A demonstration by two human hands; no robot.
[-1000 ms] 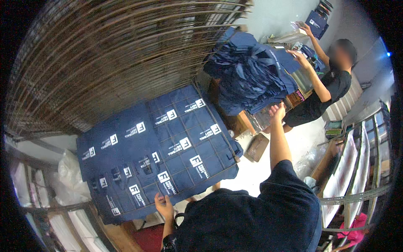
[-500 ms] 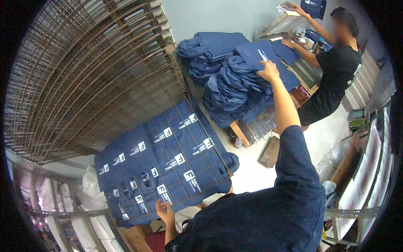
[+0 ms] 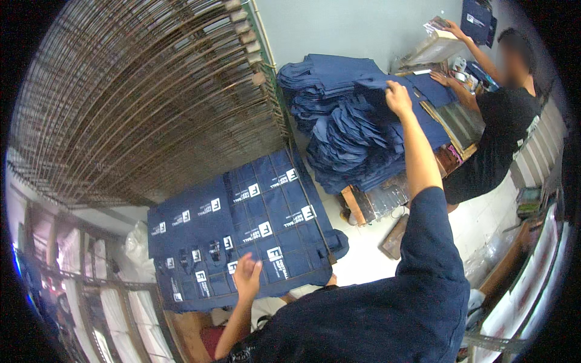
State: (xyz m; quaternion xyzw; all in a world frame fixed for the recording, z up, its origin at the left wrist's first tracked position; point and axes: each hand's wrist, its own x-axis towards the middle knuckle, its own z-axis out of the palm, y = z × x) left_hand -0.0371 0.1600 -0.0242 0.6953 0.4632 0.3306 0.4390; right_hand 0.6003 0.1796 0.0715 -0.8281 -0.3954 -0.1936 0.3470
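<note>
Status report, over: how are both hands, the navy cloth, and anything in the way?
Right hand gripping navy cloth piece, at navy pile. Left hand apparently empty, over printed cloth, contact unclear. Co-worker's hand nearby, no obstruction visible.

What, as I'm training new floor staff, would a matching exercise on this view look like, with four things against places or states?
Things
1. left hand
2. right hand
3. white plastic bag
4. raised wire racks

Places or states
A. just left of the printed navy fabric panels
B. holding a loose navy panel at the heaped fabric pile
C. brown, filling the upper left
D. empty, at the printed panels' near edge

Right pairs: 1-D; 2-B; 3-A; 4-C
</note>
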